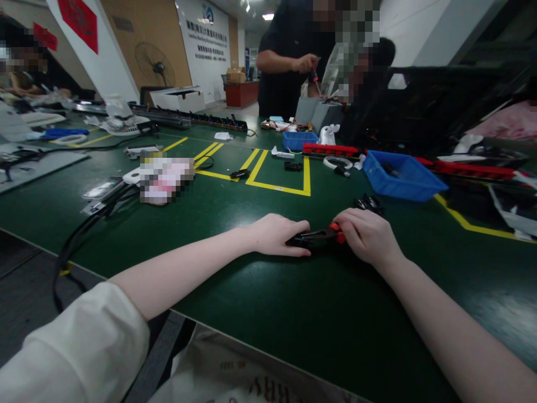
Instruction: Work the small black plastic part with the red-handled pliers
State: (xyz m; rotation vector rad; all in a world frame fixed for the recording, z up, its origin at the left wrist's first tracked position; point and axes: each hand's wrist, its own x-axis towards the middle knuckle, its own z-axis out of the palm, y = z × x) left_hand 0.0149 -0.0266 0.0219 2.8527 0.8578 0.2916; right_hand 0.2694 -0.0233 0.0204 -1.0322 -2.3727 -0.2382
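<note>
My left hand (pixel 279 235) is closed on a small black part (pixel 298 240), its thumb and fingers on either side of it, low over the green table (pixel 235 296). My right hand (pixel 369 235) is wrapped round the red handles of a pair of pliers (pixel 323 234). The dark jaws of the pliers point left and meet the black part; the exact grip point is too small to tell. Several black pieces (pixel 369 204) lie just beyond my right hand.
A blue bin (pixel 403 174) stands at the right, a smaller blue tray (pixel 300 140) farther back. Black connectors (pixel 292 166) lie near yellow tape. Cables (pixel 90 218) and a phone-like pink item (pixel 168 182) are at the left. Across the table a person's hand (pixel 305 63) holds a screwdriver.
</note>
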